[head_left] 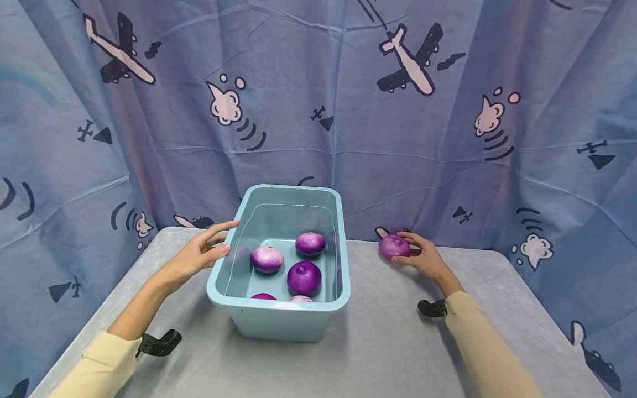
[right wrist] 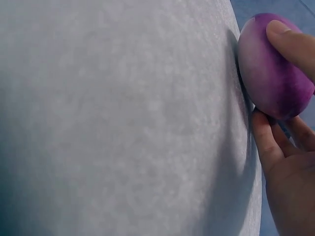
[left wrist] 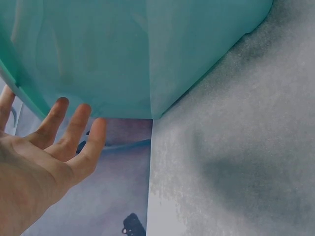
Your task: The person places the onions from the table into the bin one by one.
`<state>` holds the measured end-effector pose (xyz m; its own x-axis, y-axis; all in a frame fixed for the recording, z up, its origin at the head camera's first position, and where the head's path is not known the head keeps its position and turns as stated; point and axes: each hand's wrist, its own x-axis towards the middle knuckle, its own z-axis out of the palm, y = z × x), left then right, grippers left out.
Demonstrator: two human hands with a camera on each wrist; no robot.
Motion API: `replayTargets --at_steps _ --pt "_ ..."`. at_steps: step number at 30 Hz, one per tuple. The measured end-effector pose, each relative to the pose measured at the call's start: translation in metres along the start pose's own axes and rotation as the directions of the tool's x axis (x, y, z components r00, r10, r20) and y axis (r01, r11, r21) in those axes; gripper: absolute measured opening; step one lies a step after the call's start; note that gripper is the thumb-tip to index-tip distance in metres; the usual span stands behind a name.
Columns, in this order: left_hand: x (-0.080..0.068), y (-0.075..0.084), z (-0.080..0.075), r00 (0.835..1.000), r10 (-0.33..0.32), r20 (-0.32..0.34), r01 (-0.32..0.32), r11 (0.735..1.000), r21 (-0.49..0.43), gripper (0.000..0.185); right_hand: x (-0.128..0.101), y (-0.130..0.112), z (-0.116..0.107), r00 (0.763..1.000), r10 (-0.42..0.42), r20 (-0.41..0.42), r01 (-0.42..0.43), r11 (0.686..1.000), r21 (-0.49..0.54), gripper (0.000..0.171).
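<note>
A light blue plastic tub [head_left: 278,323] stands in the middle of the grey table and holds several purple onions [head_left: 303,277]. My left hand [head_left: 204,250] hovers with straight fingers beside the tub's left rim; in the left wrist view the left hand [left wrist: 54,147] is spread open below the tub wall [left wrist: 147,54], holding nothing. At the table's far edge, right of the tub, my right hand [head_left: 420,254] grips another purple onion [head_left: 394,246] that rests on the table. The right wrist view shows thumb and fingers [right wrist: 283,142] curled round this onion [right wrist: 270,69].
The grey table [head_left: 378,342] is backed by a blue curtain [head_left: 348,110] printed with planes and clouds, hanging close behind the tub. Black wrist mounts [head_left: 159,342] sit on both forearms. The table's left edge runs near my left elbow.
</note>
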<state>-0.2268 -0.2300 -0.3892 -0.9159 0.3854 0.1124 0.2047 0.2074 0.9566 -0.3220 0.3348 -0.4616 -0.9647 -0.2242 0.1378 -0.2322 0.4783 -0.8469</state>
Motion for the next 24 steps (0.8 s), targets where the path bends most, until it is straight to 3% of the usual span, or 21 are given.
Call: replayTargets --at_steps 9,24 --pt "0.001 -0.001 0.0 1.0 0.008 -0.002 -0.008 1.0 0.0 0.056 -0.009 -0.003 -0.008 0.999 -0.052 -0.001 0.052 0.998 0.034 0.072" --pt "0.0 -0.001 0.0 1.0 0.01 -0.002 -0.01 1.0 0.007 0.056 -0.034 -0.032 -0.018 0.997 -0.077 0.012 0.077 0.997 0.022 0.072"
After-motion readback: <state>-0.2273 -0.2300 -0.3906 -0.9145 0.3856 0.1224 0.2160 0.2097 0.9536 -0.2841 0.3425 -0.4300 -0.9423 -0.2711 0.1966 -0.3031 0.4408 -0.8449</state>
